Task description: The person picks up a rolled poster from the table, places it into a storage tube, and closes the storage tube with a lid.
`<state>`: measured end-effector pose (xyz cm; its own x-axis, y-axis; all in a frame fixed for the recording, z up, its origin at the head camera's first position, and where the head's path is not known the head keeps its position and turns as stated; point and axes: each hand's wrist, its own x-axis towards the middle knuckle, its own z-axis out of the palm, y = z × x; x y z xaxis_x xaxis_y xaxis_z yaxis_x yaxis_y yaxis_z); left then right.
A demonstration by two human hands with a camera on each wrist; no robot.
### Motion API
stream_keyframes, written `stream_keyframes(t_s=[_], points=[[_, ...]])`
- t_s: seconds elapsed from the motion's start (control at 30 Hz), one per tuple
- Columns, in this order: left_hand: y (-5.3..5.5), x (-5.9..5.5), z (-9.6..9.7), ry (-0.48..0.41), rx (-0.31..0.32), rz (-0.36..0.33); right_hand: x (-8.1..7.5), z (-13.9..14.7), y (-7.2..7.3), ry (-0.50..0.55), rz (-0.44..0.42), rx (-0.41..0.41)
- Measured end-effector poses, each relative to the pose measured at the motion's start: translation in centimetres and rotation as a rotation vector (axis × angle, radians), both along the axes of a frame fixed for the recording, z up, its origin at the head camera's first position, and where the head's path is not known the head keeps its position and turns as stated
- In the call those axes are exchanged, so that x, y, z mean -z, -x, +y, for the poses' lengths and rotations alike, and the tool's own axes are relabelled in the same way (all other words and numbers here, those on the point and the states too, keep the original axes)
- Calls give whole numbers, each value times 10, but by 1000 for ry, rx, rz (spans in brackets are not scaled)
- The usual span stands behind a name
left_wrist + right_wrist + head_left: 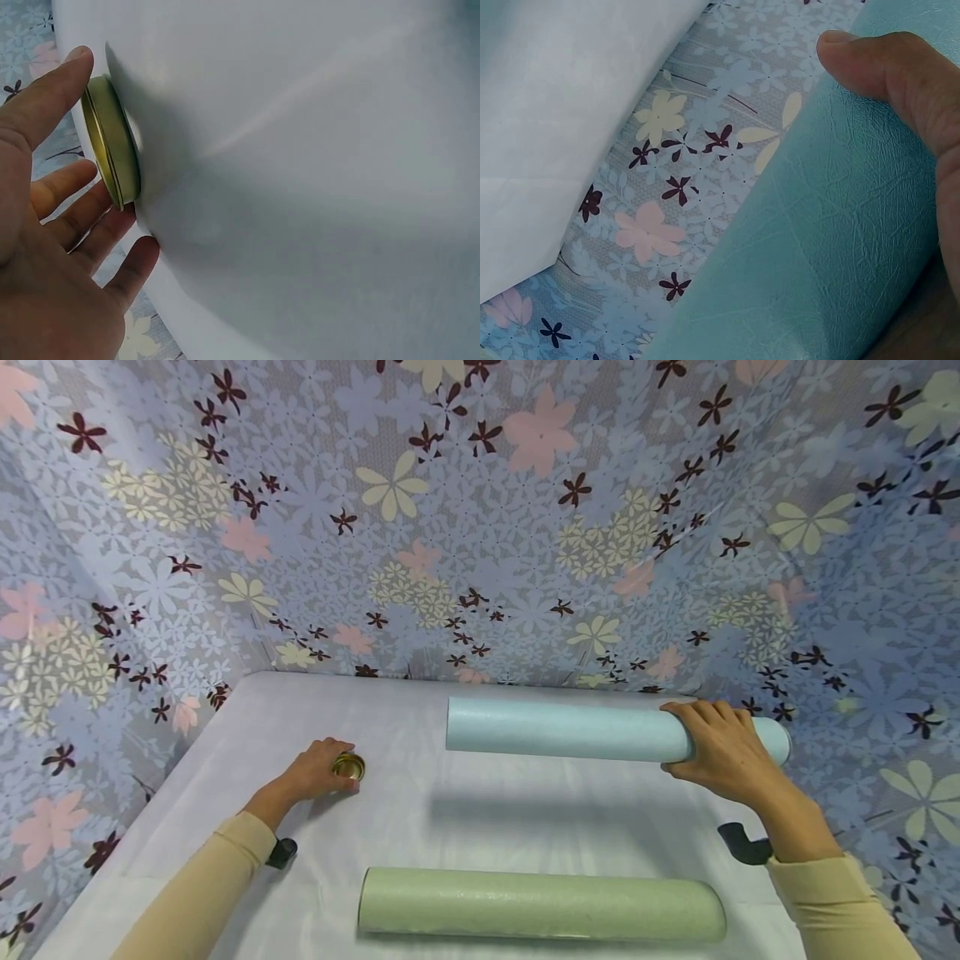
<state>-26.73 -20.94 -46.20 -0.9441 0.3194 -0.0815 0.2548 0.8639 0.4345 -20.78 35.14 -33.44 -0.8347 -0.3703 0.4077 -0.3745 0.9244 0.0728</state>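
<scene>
My right hand grips a long light blue tube near its right end. Thumb and fingers wrap across it, and its shadow falls on the white table in front of it. In the right wrist view, the tube's surface looks finely creased, with the thumb lying along it. Over at the left, my left hand holds a small round lid, gold inside. The left wrist view shows the lid's pale green side between the thumb and the fingertips, close at the tabletop.
A pale green tube lies lengthwise along the near part of the white table. Flower-patterned cloth hangs behind the table and at both sides. Small black pieces show at each wrist.
</scene>
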Motion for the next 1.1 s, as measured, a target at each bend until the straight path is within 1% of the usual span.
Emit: stream_keyframes(t_s=[0.2, 0.37, 0.53, 0.87, 1.1], points=[[0, 4, 1, 31, -15, 17, 0, 0, 0, -2, 1, -3], [-1, 7, 1, 71, -8, 68, 2, 1, 0, -3, 10, -10], [-5, 6, 3, 91, 0, 108, 3, 1, 1, -3, 15, -15], [-8, 4, 4, 87, -10, 127, 3, 1, 0, -4, 5, -4], [-9, 4, 4, 76, -21, 121, 4, 1, 0, -1, 4, -7]])
